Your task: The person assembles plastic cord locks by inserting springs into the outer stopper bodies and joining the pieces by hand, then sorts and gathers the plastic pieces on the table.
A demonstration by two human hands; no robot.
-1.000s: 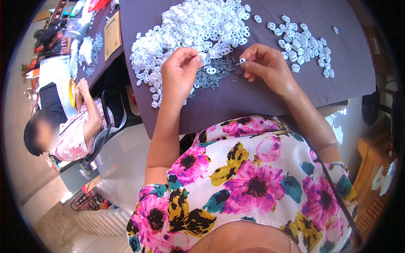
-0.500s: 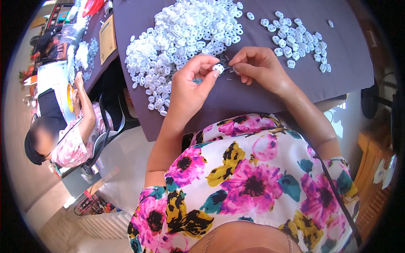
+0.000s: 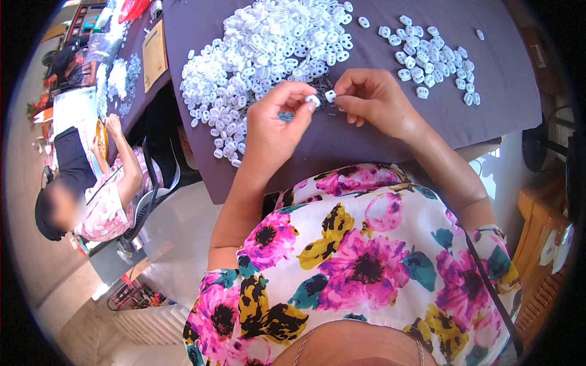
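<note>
Pinched between my left hand's [image 3: 282, 125] thumb and fingers is a small white two-hole plastic piece [image 3: 313, 100], which looks like a cord lock body. My right hand [image 3: 378, 100], close beside it, holds a smaller white plastic part [image 3: 330, 96] between thumb and forefinger. A narrow gap separates the two parts. Under and behind my fingertips lies a heap of tiny dark grey bits [image 3: 318, 84], too small to make out. Some teal bits [image 3: 285, 116] show beneath my left hand.
A large pile of white two-hole pieces [image 3: 274, 43] covers the dark tablecloth [image 3: 366, 143] at the left and back. A smaller group [image 3: 427, 58] lies at the right. Another person [image 3: 110, 195] works at the far left near a brown envelope [image 3: 155, 56].
The small white part in my right hand has come up into sight at the fingertips. My left hand has turned its white piece slightly. The other person's hands moved a little.
</note>
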